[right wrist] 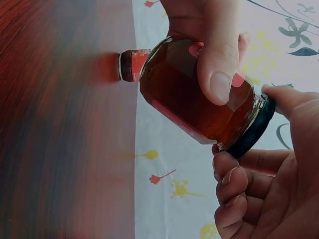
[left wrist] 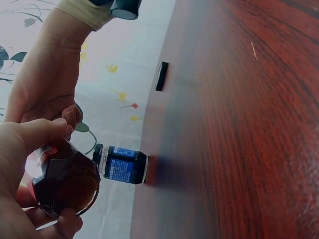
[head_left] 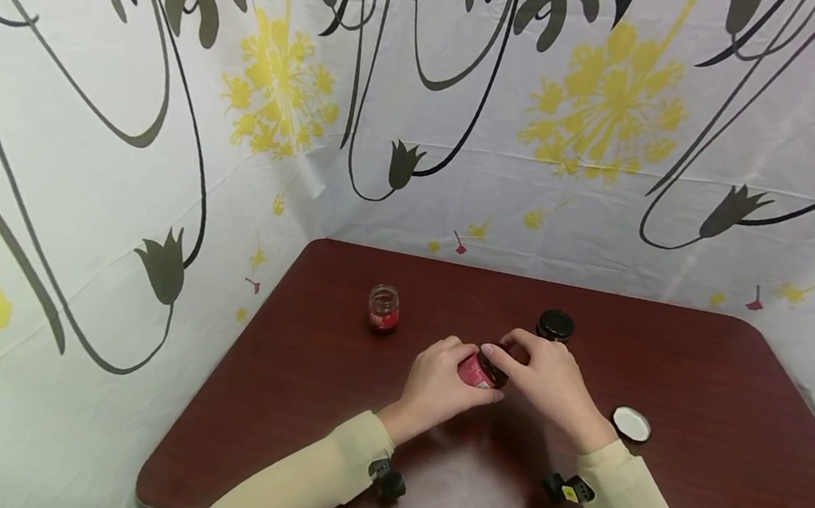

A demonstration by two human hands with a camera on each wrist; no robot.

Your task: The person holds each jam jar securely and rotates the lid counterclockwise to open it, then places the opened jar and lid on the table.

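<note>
Above the middle of the table, my left hand grips a glass jar with a red label, held tilted. Dark amber contents show through its glass in the right wrist view. My right hand pinches the jar's black lid between thumb and fingers. The lid sits on the jar's mouth; whether it is loose or tight I cannot tell. Just behind the right hand stands another jar, with a blue label and a black lid.
An uncapped glass jar with a red label stands at the back left of the dark red table. To the right of my right wrist, a loose lid lies with its white inside up. Patterned fabric hangs behind and left.
</note>
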